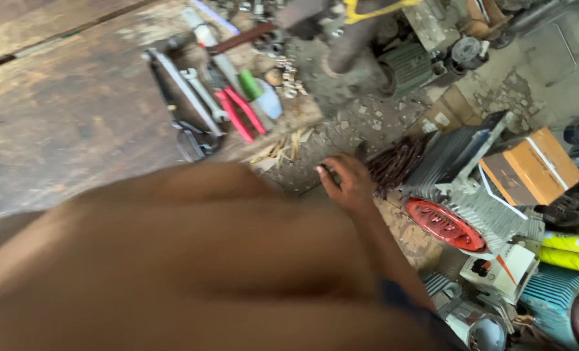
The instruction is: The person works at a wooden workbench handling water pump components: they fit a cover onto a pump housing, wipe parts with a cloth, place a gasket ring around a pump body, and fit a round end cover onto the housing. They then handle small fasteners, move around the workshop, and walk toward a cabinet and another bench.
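In the head view, the camera looked down on a cluttered workshop floor of rough, stained concrete (367,123), chipped and littered with grit and small scraps. At the upper left lay broad wooden boards (62,97), worn and dark with grime.

The right hand (345,182) reached out over the floor, fingers curled down toward the ground just beside a bundle of dark brown wire (397,162). Something small seemed pinched at the fingertips, but the blur hid it, so whether the hand gripped anything could not be told. A large blurred limb (172,260) filled the lower left of the frame, close to the lens; the left hand was not to be made out.

On the boards' edge, well apart from the hand, lay a spread of tools: red-handled pliers (241,114), silver wrenches (195,94), and a green-handled tool (250,84). Pale wood splinters (280,149) lay between the tools and the hand.

To the right of the hand stood a finned grey electric motor (471,195) with a red end cover (445,224), touching the wire bundle. An orange box (530,169) rested above it, yellow pipes (572,250) lay at the far right, and a blue-green motor casing (550,292) sat in the lower corner.
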